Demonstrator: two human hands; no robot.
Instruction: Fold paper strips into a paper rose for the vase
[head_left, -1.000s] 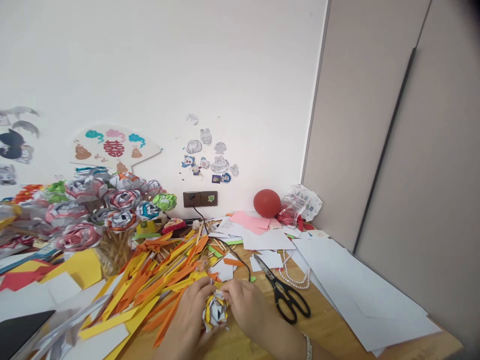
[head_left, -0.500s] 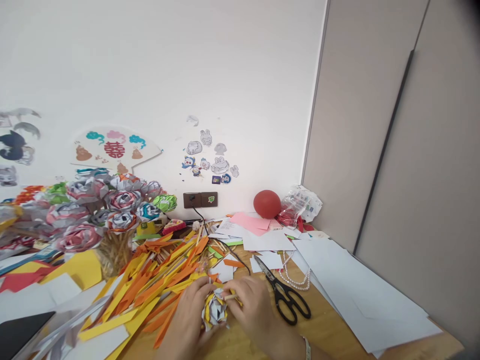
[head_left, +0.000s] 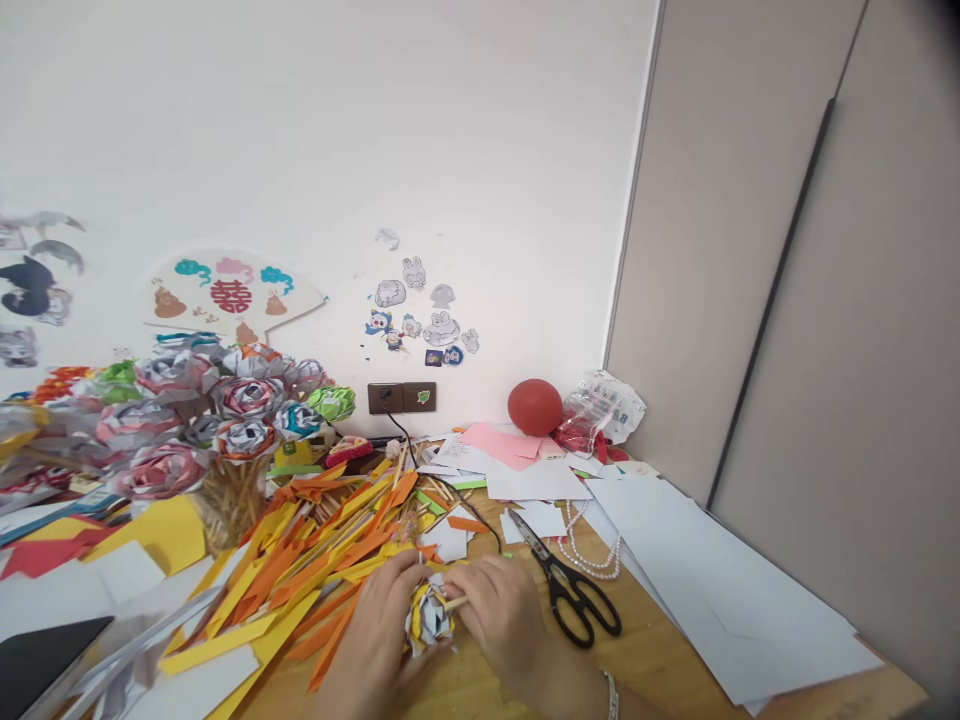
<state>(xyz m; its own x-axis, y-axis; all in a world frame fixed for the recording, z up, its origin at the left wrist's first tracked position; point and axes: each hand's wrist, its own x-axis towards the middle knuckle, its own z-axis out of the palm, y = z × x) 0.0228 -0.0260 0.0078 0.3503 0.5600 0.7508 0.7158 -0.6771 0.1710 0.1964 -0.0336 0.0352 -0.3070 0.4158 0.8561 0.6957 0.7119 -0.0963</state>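
A paper flower in yellow, white and grey is held low over the table, near its front edge. My left hand is closed round its left side. On the other side, my right hand pinches a thin pale wooden stick that points toward the flower's centre. Whether the stick's tip is inside the folds I cannot tell. Black-handled scissors lie just right of my right hand. Folded orange and yellow paper strips are heaped to the left of my left hand.
A cluster of finished paper flowers stands at the back left. White paper sheets cover the right side. A red balloon, a pearl string and a black cable lie toward the back. A dark flat device is front left.
My right hand's fingers have shifted slightly round the stick, which stays at the flower. The flower is held in almost the same place. The whole view has moved very little.
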